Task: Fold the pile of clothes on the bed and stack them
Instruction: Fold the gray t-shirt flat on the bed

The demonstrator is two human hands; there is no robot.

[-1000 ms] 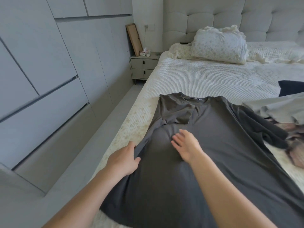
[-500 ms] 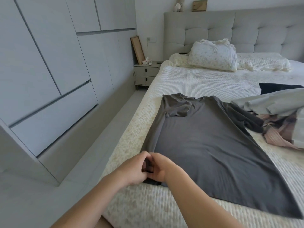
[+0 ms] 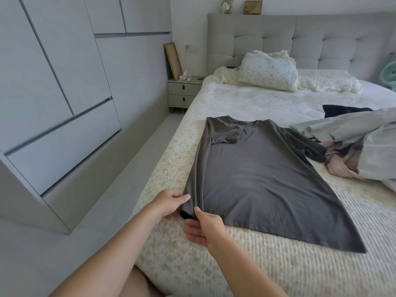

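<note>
A dark grey T-shirt lies flat on the cream bedspread, collar toward the headboard. Its left sleeve and left side are folded inward over the front. My left hand pinches the shirt's lower left hem corner between thumb and fingers. My right hand pinches the same corner just to the right, thumb on top of the fabric. A pile of unfolded clothes lies at the right: a light grey garment, a pink plaid piece and a dark item behind them. The shirt's right sleeve runs under that pile.
The bed's left edge drops to a narrow floor strip beside grey wardrobe doors. A nightstand stands at the head end. Pillows and a rumpled blanket lie against the padded headboard. A green fan shows at the far right.
Both hands left the shirt's chest and came down to its lower left hem corner, then moved slightly apart while pinching it. The view pulled back from the shirt.
</note>
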